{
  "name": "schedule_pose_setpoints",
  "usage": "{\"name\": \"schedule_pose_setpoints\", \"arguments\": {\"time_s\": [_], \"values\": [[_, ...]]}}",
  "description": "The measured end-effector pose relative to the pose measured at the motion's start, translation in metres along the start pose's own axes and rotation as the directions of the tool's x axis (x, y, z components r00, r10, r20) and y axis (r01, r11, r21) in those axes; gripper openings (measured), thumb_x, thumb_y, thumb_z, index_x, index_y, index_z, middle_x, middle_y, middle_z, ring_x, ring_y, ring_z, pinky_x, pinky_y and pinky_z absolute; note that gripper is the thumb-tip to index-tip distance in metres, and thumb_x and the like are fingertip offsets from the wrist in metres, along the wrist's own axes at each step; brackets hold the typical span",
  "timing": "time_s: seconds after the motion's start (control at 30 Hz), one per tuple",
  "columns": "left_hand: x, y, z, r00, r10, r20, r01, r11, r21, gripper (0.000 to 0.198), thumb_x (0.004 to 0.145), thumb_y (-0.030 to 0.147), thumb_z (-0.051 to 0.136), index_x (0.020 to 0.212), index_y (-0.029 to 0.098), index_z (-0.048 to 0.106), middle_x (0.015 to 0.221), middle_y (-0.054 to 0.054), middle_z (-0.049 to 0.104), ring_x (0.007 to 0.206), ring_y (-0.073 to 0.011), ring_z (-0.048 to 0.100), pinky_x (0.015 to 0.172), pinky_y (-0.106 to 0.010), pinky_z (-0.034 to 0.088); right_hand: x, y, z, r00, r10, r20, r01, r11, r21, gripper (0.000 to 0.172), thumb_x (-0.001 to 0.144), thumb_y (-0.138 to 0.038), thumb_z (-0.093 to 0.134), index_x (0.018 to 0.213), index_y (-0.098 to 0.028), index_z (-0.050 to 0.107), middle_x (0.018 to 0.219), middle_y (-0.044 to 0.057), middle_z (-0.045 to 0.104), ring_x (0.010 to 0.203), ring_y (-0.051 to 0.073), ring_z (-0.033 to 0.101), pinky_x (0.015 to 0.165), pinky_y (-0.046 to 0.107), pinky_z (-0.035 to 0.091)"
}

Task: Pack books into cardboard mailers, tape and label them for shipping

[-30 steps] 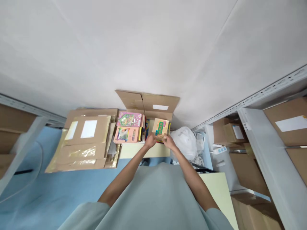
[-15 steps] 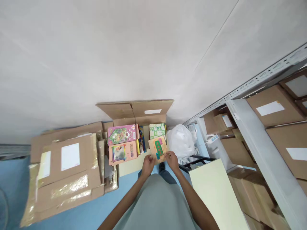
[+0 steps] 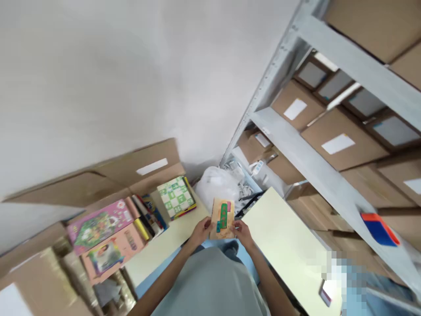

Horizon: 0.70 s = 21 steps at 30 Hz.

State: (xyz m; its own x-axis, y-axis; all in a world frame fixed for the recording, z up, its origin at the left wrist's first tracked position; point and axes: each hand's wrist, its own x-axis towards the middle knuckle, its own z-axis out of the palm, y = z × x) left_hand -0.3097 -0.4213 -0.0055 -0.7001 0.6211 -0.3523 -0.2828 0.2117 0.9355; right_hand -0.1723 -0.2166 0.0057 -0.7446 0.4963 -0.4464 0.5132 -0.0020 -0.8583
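Observation:
Both my hands hold a small wooden puzzle board (image 3: pixel 223 216) with green, pink and blue pieces, upright in front of my chest. My left hand (image 3: pixel 201 229) grips its lower left edge and my right hand (image 3: pixel 242 230) grips its lower right edge. To the left below it stands an open cardboard box (image 3: pixel 108 184) filled with colourful flat boxes, among them a green-and-white checked one (image 3: pixel 176 196) and a pink one (image 3: pixel 98 223).
A pale yellow tabletop (image 3: pixel 286 245) lies to my right. A white plastic bag (image 3: pixel 219 184) sits in the corner by the wall. Grey metal shelving (image 3: pixel 309 149) with several labelled cardboard boxes runs along the right. A red-and-blue object (image 3: pixel 379 226) hangs off the shelf.
I have lifted the puzzle board out of the box and drawn it towards my chest. My view has swung to the right, towards the shelving and the yellow tabletop.

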Motion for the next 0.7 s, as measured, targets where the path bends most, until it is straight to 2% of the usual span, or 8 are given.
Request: {"name": "schedule_pose_setpoints", "arguments": {"time_s": [0.07,0.17,0.27,0.37,0.53,0.63,0.7], "values": [[0.018,0.027,0.028,0.995,0.040,0.096,-0.038,0.999,-0.016,0.056,0.078,0.076,0.074,0.087,0.020,0.069,0.088,-0.007,0.078,0.088,-0.0273,0.071,0.083,-0.039,0.058,-0.010,-0.008,-0.036,0.996,-0.065,-0.066,0.069,0.995,0.069,0.060,0.072,-0.076,0.082,0.092,-0.023,0.064,0.086,0.004,0.073,0.056,0.014,0.058,0.050,0.027,0.046],[0.039,0.071,0.082,0.972,0.084,0.221,-0.081,0.996,-0.021,0.055,0.080,0.073,0.077,0.094,0.020,0.071,0.098,-0.009,0.081,0.096,-0.0284,0.074,0.088,-0.038,0.059,-0.029,-0.019,-0.096,0.963,-0.172,-0.209,0.194,0.977,0.093,0.057,0.081,-0.075,0.078,0.098,-0.022,0.066,0.095,0.005,0.075,0.062,0.015,0.062,0.055,0.028,0.052],[0.050,0.111,0.147,0.942,0.115,0.314,-0.118,0.993,-0.009,0.054,0.083,0.071,0.078,0.097,0.019,0.072,0.101,-0.009,0.081,0.098,-0.0267,0.074,0.091,-0.036,0.057,-0.055,-0.026,-0.158,0.897,-0.238,-0.373,0.275,0.960,0.047,0.050,0.090,-0.070,0.073,0.103,-0.023,0.067,0.097,0.006,0.075,0.067,0.017,0.065,0.058,0.029,0.054],[0.052,0.142,0.213,0.913,0.124,0.388,-0.137,0.991,0.005,0.053,0.086,0.070,0.078,0.099,0.019,0.071,0.102,-0.007,0.080,0.097,-0.0250,0.074,0.090,-0.033,0.056,-0.085,-0.027,-0.219,0.827,-0.281,-0.487,0.329,0.944,0.013,0.043,0.098,-0.064,0.065,0.106,-0.022,0.070,0.100,0.008,0.076,0.071,0.018,0.068,0.062,0.030,0.057],[0.043,0.171,0.314,0.860,0.085,0.503,-0.089,0.996,-0.016,0.051,0.086,0.065,0.082,0.106,0.019,0.074,0.109,-0.008,0.081,0.099,-0.0248,0.075,0.091,-0.032,0.056,-0.134,-0.007,-0.298,0.753,-0.259,-0.605,0.354,0.934,0.041,0.036,0.102,-0.057,0.062,0.108,-0.023,0.072,0.104,0.009,0.077,0.074,0.019,0.071,0.066,0.030,0.059],[0.034,0.176,0.363,0.828,0.047,0.559,-0.055,0.998,-0.002,0.051,0.086,0.064,0.083,0.107,0.019,0.075,0.109,-0.009,0.082,0.097,-0.0248,0.076,0.087,-0.032,0.058,-0.157,0.015,-0.329,0.720,-0.214,-0.660,0.350,0.934,0.078,0.034,0.102,-0.055,0.063,0.110,-0.023,0.072,0.103,0.009,0.077,0.073,0.019,0.071,0.064,0.030,0.059],[0.028,0.175,0.389,0.820,0.023,0.572,-0.040,0.999,0.017,0.053,0.084,0.065,0.084,0.107,0.018,0.077,0.109,-0.010,0.082,0.095,-0.0249,0.077,0.085,-0.032,0.059,-0.170,0.028,-0.345,0.706,-0.192,-0.681,0.340,0.936,0.088,0.034,0.103,-0.054,0.062,0.112,-0.023,0.072,0.104,0.009,0.078,0.073,0.019,0.072,0.063,0.030,0.060]]}}
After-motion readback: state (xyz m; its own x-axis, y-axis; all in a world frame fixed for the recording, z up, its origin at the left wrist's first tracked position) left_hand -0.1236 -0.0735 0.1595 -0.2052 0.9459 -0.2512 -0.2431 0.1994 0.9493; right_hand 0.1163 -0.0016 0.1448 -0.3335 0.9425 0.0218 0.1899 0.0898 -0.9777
